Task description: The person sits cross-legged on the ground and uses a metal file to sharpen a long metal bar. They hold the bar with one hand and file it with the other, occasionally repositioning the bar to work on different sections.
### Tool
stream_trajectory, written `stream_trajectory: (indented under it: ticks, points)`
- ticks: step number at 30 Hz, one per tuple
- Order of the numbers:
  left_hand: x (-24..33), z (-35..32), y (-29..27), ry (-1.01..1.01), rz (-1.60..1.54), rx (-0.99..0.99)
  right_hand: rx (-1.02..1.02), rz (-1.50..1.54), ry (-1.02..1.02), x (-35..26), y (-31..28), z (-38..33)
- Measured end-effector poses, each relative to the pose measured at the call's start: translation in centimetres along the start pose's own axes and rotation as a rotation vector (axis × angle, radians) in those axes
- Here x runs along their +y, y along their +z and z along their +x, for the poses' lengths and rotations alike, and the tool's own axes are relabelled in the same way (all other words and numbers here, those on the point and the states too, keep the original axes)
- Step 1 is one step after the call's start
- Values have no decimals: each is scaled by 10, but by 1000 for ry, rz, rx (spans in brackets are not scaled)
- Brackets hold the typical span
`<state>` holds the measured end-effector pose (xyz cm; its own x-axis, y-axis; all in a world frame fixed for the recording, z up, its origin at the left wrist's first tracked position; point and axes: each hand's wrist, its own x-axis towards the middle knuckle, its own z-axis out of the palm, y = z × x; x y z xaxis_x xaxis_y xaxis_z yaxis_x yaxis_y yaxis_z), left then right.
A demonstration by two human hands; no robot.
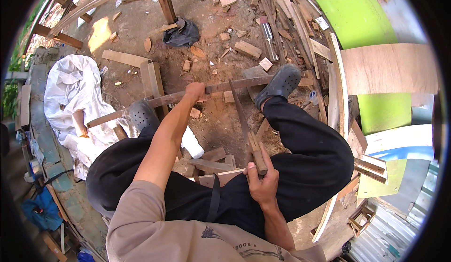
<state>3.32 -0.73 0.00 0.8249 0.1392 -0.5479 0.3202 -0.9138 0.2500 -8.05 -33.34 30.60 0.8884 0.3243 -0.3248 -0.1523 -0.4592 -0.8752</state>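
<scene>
A long wooden strip (171, 97) lies crosswise in front of me, over wood blocks. My left hand (195, 92) is closed around it near its middle. In my right hand (263, 183) is the wooden handle (256, 155) of a handsaw (241, 114), its narrow dark blade seen nearly edge-on. The blade's tip reaches the strip just right of my left hand; whether the two touch I cannot tell. My left clog (142, 115) is against the strip's left part, and my right clog (280, 86) is by its right part.
White cloth (70, 90) is bunched at the left. Wood offcuts (247, 49) and a metal cylinder (268, 37) litter the dirt floor ahead. Long planks (339, 74) and green panels (352, 11) line the right. A hammer (168, 27) rests on a black bag (183, 35) by a post.
</scene>
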Motion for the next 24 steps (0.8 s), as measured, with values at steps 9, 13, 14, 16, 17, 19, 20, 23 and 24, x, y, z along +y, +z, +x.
stream_trajectory:
  ticks: [9, 13, 14, 16, 17, 19, 20, 23, 24]
  points:
    - [13, -11, -8, -16, 25, -51, -34, -126, -96, -3, 5, 7]
    - [7, -16, 0, -24, -13, 0, -22, -168, -250, 7, 12, 9]
    - [9, -18, 0, -27, -31, 7, -41, -168, -213, 5, 12, 10]
    - [12, -22, -3, -31, -68, 18, -77, -167, -137, 1, 13, 10]
    - [9, -21, 2, -33, -66, 42, -84, -174, -140, 2, 13, 11]
    - [2, -16, 12, -38, -61, 88, -98, -188, -147, 5, 15, 11]
    - [5, -17, 11, -45, -62, 93, -101, -196, -138, 5, 14, 12]
    - [10, -17, 8, -56, -59, 88, -105, -225, -126, 10, 16, 12]
    - [10, -17, 7, -54, -54, 76, -104, -238, -129, 13, 16, 12]
